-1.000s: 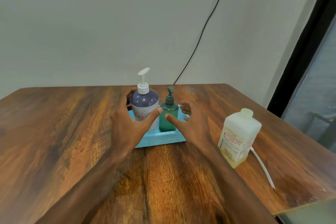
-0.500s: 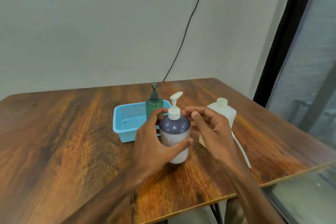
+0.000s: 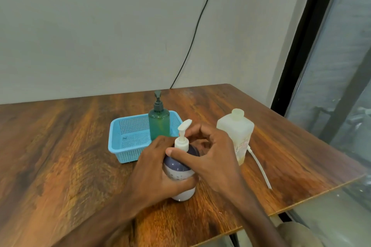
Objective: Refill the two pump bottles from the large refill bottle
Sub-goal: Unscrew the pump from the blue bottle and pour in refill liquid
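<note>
A purple-and-white pump bottle (image 3: 181,174) stands upright on the wooden table (image 3: 60,156), just in front of the blue basket (image 3: 128,140) and on the near side of it. The left hand (image 3: 154,172) wraps around the bottle's body, its fingers (image 3: 185,183) clamped on the lower white part with the thumb crossing the front. The right hand (image 3: 210,158) reaches over from the side away from the basket's open half; its thumb and fingers close around the white pump collar (image 3: 181,144), the thumb tip pressed against the collar's near face. The white pump head (image 3: 185,125) rises above both hands, its spout angled up and away from the basket's front wall.

Inside the blue basket, in its right-hand end, a green pump bottle (image 3: 159,124) stands upright with a dark pump on top. The rest of the basket shows only its perforated floor.

To the right of the basket, a short way off and not touching it, stands the large refill bottle (image 3: 237,132), translucent white, square-shouldered, with a pale cap on and yellowish liquid low in it; the right hand hides part of its lower left side. A white tube (image 3: 260,168) lies on the table beside the refill bottle's base, running toward the near table edge.

Behind the basket a black cable (image 3: 192,40) runs up the pale wall (image 3: 90,26).
</note>
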`<act>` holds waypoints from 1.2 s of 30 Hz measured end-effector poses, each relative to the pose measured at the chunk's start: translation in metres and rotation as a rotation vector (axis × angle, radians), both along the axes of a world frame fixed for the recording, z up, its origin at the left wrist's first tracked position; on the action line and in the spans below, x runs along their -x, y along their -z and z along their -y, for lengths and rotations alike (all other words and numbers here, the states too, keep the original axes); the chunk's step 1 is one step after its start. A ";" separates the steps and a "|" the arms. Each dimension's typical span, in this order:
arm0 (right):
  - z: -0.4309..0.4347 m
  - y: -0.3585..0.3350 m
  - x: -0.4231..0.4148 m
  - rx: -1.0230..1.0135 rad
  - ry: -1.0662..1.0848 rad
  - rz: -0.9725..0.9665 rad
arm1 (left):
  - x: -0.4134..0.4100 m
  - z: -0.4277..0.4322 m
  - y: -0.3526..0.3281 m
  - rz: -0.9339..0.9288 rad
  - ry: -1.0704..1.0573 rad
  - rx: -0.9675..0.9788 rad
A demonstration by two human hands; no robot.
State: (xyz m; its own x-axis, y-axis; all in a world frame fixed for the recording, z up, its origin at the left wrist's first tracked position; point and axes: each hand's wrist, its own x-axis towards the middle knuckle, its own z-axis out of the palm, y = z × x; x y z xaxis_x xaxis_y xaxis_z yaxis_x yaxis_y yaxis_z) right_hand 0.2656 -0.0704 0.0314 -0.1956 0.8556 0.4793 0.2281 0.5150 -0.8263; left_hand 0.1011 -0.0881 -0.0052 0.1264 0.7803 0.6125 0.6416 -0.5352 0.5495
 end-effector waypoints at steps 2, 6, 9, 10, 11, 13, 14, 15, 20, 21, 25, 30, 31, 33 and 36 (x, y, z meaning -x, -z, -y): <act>-0.003 0.000 0.002 0.008 -0.024 -0.022 | 0.002 -0.004 0.000 -0.010 0.043 0.003; -0.004 -0.005 0.002 -0.011 -0.063 -0.044 | 0.008 -0.015 -0.001 0.014 0.183 0.034; -0.003 -0.005 0.004 -0.009 -0.061 -0.059 | 0.009 -0.024 -0.001 0.040 0.252 0.050; -0.003 -0.005 0.004 -0.009 -0.062 -0.060 | 0.009 -0.026 0.000 0.051 0.263 0.054; -0.003 -0.005 0.004 -0.018 -0.071 -0.064 | 0.009 -0.028 0.001 0.068 0.275 0.055; -0.005 -0.006 0.003 -0.049 -0.091 -0.060 | 0.009 -0.030 0.003 0.106 0.299 0.050; -0.006 -0.007 0.002 -0.061 -0.100 -0.055 | 0.009 -0.031 0.003 0.114 0.308 0.051; -0.006 -0.008 0.002 -0.064 -0.111 -0.052 | 0.009 -0.031 0.002 0.118 0.315 0.055; -0.010 -0.011 -0.002 -0.038 -0.158 0.000 | 0.009 -0.025 -0.006 0.133 0.339 0.066; -0.011 -0.013 -0.005 -0.007 -0.209 -0.008 | 0.009 -0.024 -0.008 0.131 0.357 0.075; -0.018 -0.021 -0.016 0.047 -0.376 0.093 | 0.012 -0.019 -0.012 0.119 0.370 0.127; -0.012 -0.024 -0.023 0.135 -0.516 0.107 | 0.012 -0.016 -0.012 0.127 0.378 0.170; -0.009 -0.021 -0.020 0.123 -0.450 0.089 | 0.012 -0.015 -0.013 0.121 0.378 0.176; -0.003 -0.015 -0.012 0.062 -0.251 0.085 | 0.012 -0.016 -0.013 0.118 0.368 0.186; 0.001 -0.009 -0.002 -0.012 -0.125 0.085 | 0.013 -0.016 -0.012 0.133 0.356 0.209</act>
